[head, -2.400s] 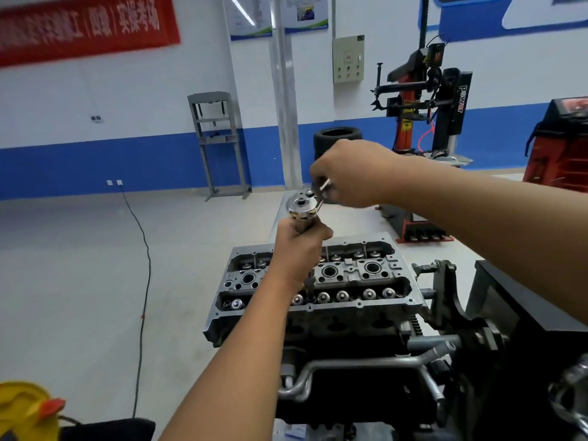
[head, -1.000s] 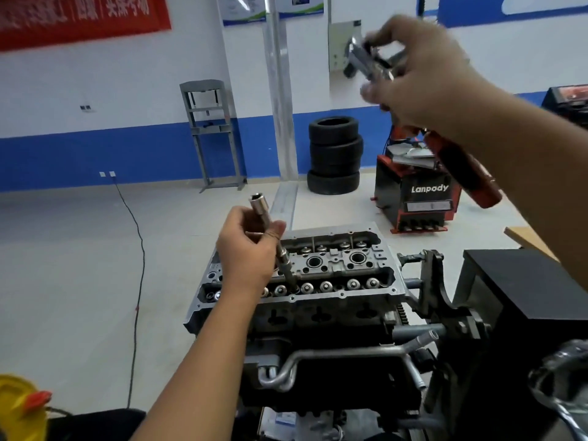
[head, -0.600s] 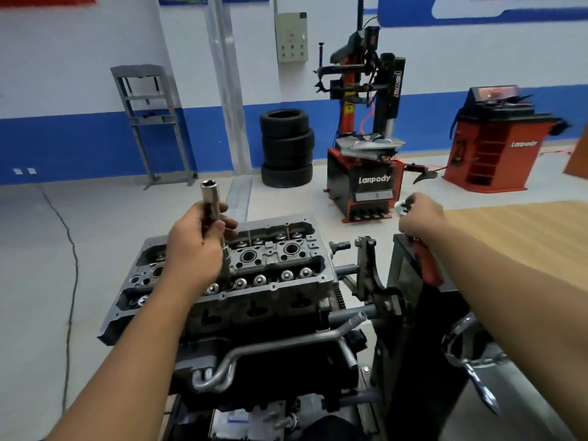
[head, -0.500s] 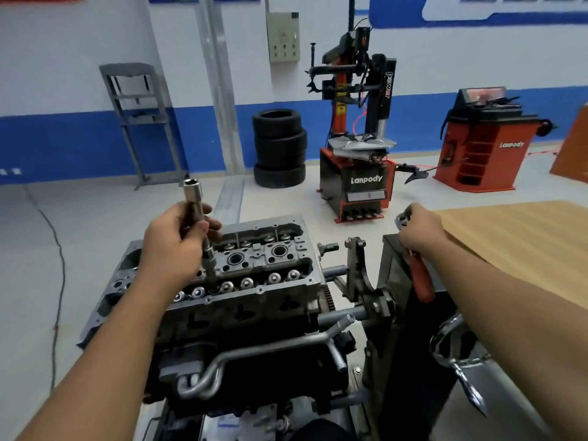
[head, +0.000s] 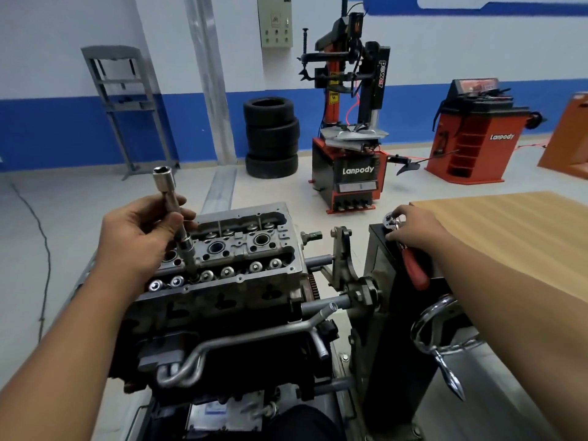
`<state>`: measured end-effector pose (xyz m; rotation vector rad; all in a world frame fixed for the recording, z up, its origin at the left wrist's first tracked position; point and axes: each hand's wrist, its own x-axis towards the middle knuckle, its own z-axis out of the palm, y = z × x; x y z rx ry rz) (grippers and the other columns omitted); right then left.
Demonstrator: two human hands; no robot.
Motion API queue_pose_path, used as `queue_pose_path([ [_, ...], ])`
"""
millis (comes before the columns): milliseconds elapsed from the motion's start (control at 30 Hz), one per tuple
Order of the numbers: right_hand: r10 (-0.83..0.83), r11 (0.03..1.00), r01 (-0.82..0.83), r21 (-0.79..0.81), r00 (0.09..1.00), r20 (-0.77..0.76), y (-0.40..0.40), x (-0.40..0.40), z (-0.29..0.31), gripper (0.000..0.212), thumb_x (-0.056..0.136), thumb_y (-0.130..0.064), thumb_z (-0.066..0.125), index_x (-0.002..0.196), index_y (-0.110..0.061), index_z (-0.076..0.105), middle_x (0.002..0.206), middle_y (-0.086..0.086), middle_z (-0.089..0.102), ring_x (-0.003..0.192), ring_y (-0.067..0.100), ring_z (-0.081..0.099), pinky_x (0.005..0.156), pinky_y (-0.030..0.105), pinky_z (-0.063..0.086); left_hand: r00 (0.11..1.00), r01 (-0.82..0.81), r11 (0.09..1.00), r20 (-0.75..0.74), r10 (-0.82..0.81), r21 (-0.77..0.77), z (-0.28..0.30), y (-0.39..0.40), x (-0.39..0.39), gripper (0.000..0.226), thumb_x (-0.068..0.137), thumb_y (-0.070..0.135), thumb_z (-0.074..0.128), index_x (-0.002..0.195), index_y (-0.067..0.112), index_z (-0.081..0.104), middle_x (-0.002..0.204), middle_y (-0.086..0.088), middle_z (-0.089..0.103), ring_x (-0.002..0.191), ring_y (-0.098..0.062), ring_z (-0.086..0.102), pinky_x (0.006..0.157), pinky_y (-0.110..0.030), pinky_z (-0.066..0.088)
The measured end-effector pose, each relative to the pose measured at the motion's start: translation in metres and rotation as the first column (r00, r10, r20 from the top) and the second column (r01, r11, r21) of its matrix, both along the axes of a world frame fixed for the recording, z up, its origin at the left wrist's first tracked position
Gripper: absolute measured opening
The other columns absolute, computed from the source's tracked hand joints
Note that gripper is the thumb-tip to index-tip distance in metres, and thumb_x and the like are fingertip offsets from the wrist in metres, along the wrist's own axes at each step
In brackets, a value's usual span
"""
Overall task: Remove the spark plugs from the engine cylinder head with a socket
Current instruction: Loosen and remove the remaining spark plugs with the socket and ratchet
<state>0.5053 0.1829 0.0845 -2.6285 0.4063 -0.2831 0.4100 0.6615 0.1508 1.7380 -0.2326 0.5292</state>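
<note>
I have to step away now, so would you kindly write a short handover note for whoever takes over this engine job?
Left hand grips the long socket extension, tilted, its lower end in a spark plug well of the cylinder head.
Right hand holds the head of the red-handled ratchet, which lies on the black stand beside the engine.
Done: the ratchet is off the extension and set aside.
Left: lift the extension out and check for a plug; I cannot tell whether one is in the socket. No removed plugs are in view.
</note>
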Motion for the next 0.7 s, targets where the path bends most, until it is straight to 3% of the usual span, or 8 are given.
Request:
queue_pose_path([
  [133,0.012,1.0,-0.013,-0.023,0.999,-0.043,0.001,0.0,0.001,0.061,0.069,-0.04,0.089,0.124,-0.031,0.065,0.108,0.003,0.066,0.099,0.027,0.062,0.083,0.039,0.057,1.0,0.003,1.0,0.0,-0.003,-0.025,-0.001,0.001,-0.003,0.024,0.103,-0.004,0.058,0.121,0.007,0.068,0.104,-0.008,0.077,0.084,-0.013,0.079,0.075,-0.025,0.065],
  [233,-0.071,0.995,0.07,-0.067,0.997,-0.013,0.005,-0.005,0.001,0.056,0.077,-0.042,0.079,0.128,-0.029,0.061,0.12,0.008,0.064,0.104,0.031,0.061,0.079,0.037,0.052,1.0,0.006,1.0,-0.015,-0.006,-0.026,0.0,0.002,-0.006,0.022,0.102,-0.005,0.059,0.116,0.009,0.069,0.103,-0.009,0.077,0.089,-0.021,0.08,0.079,-0.037,0.067],
  [333,-0.217,0.967,0.234,-0.101,0.964,0.155,0.02,-0.017,0.01,0.04,0.088,-0.039,0.067,0.126,-0.025,0.064,0.121,0.011,0.066,0.104,0.035,0.061,0.079,0.038,0.049,0.999,-0.008,1.0,-0.041,0.009,0.01,0.005,0.006,-0.007,0.023,0.097,-0.004,0.066,0.102,0.018,0.072,0.095,-0.007,0.08,0.086,-0.02,0.08,0.082,-0.046,0.066],
  [400,-0.265,0.957,0.288,-0.026,0.911,0.316,0.041,-0.022,0.024,0.03,0.091,-0.029,0.063,0.119,-0.021,0.067,0.115,0.01,0.069,0.098,0.032,0.06,0.078,0.037,0.046,0.996,-0.071,0.997,-0.05,0.072,0.027,0.008,0.008,-0.005,0.021,0.089,0.001,0.078,0.092,0.02,0.071,0.086,-0.005,0.079,0.081,-0.022,0.08,0.079,-0.046,0.065],
  [467,-0.186,0.983,0.167,0.082,0.872,0.453,0.076,-0.026,0.039,0.02,0.092,-0.021,0.061,0.11,-0.018,0.069,0.106,0.006,0.071,0.095,0.028,0.062,0.077,0.035,0.047,0.987,-0.153,0.988,-0.051,0.153,0.015,0.006,0.007,-0.002,0.024,0.081,0.009,0.088,0.085,0.019,0.066,0.082,-0.005,0.076,0.078,-0.027,0.079,0.074,-0.044,0.065],
  [567,0.039,0.95,-0.219,0.22,0.788,0.614,0.155,-0.035,0.066,0.004,0.089,-0.02,0.067,0.091,-0.021,0.071,0.082,-0.003,0.071,0.08,0.02,0.067,0.071,0.036,0.054,0.98,-0.198,0.98,-0.016,0.198,0.007,0.002,0.004,0.004,0.026,0.082,0.016,0.09,0.083,0.023,0.064,0.08,0.001,0.073,0.075,-0.024,0.076,0.072,-0.041,0.064],
  [633,0.224,0.817,-0.508,0.272,0.715,0.662,0.216,-0.044,0.083,0.006,0.088,-0.028,0.074,0.082,-0.027,0.072,0.075,-0.006,0.071,0.075,0.017,0.068,0.073,0.037,0.058,0.986,-0.167,0.986,-0.001,0.167,0.014,-0.003,0.005,0.008,0.02,0.09,0.016,0.083,0.088,0.027,0.067,0.085,0.002,0.074,0.081,-0.022,0.076,0.074,-0.039,0.064],
  [700,0.386,0.598,-0.73,0.332,0.625,0.679,0.274,-0.052,0.095,0.007,0.088,-0.037,0.076,0.087,-0.03,0.074,0.079,-0.006,0.074,0.079,0.013,0.07,0.074,0.032,0.059,0.995,-0.093,0.995,-0.02,0.094,0.035,-0.009,0.006,0.012,0.013,0.101,0.017,0.071,0.099,0.029,0.068,0.092,0.002,0.077,0.087,-0.014,0.076,0.074,-0.033,0.063],
])
